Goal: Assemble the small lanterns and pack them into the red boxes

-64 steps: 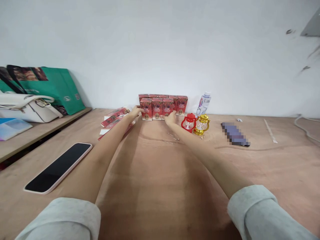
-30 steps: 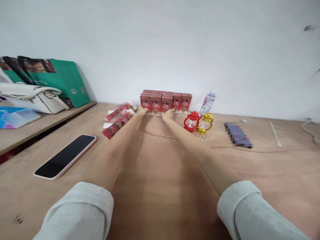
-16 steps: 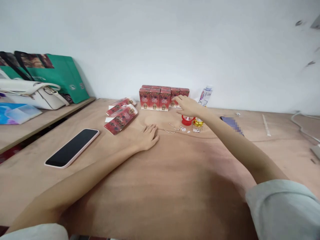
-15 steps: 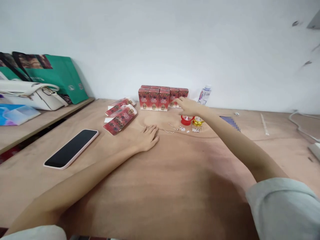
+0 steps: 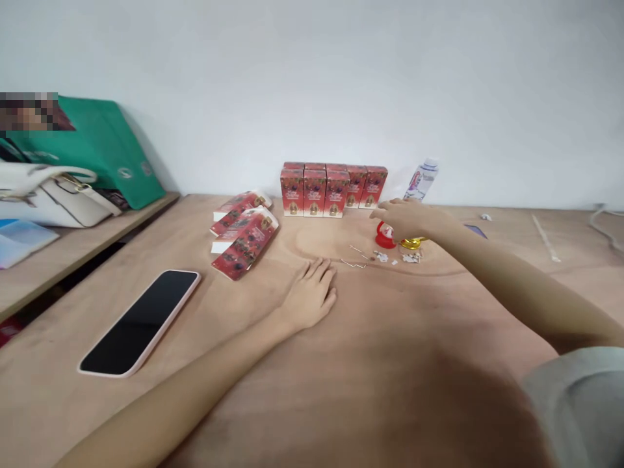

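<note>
My left hand [image 5: 312,296] lies flat on the wooden table with its fingers spread, holding nothing. Just beyond its fingertips are thin metal pieces [image 5: 353,262]. Above a red round holder [image 5: 385,236] and a gold one [image 5: 412,244] hovers my right hand [image 5: 402,218], fingers stretched out and palm down. It partly covers both holders, and nothing shows in its grasp. Small white bits [image 5: 381,257] lie in front of them. To the left of that hand, red printed boxes [image 5: 314,194] stand in rows against the wall. Flattened red cartons [image 5: 248,240] lie left of the boxes.
A phone in a pink case [image 5: 141,325] lies at left on the table [image 5: 380,364]. A clear bottle [image 5: 423,179] leans by the wall. On a side surface are a white handbag [image 5: 53,198] and a green bag [image 5: 107,149]. A white strip [image 5: 546,238] lies at right.
My right hand has moved right and a little nearer, from in front of the rightmost boxes to above the round holders. The view has shifted slightly; my left hand still rests on the table.
</note>
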Available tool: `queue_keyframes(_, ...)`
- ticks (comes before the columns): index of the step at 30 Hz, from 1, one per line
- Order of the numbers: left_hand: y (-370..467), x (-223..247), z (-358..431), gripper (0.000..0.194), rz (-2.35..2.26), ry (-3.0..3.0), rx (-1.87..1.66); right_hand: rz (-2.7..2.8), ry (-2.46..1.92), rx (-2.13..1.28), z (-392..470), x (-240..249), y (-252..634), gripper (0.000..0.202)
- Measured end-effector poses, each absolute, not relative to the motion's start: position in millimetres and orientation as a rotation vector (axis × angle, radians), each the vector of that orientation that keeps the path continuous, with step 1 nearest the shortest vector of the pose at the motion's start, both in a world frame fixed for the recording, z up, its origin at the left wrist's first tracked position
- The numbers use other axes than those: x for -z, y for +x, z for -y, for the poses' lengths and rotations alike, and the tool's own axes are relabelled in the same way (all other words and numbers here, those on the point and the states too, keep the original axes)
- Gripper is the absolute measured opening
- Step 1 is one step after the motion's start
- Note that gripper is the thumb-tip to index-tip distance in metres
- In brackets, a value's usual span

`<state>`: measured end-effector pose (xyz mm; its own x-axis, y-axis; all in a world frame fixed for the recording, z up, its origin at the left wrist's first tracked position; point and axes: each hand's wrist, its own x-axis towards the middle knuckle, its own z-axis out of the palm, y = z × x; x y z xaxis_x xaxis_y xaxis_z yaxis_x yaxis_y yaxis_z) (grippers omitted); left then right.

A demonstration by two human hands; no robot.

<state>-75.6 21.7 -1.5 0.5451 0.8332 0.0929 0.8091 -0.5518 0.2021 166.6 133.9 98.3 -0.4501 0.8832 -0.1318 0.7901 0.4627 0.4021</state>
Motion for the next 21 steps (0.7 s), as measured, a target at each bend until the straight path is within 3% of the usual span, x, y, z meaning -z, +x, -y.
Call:
queue_keyframes(15, -82, 7, -25, 0.047, -1.353, 2.713, -0.381, -2.433, 1.640, -0.661, -103, -78, 184, 0.053)
queue_keyframes(21, -80, 6, -26, 0.047, -1.355, 2.726, -0.340, -2.391, 1.531, -0.904, -106, -73, 182, 0.036)
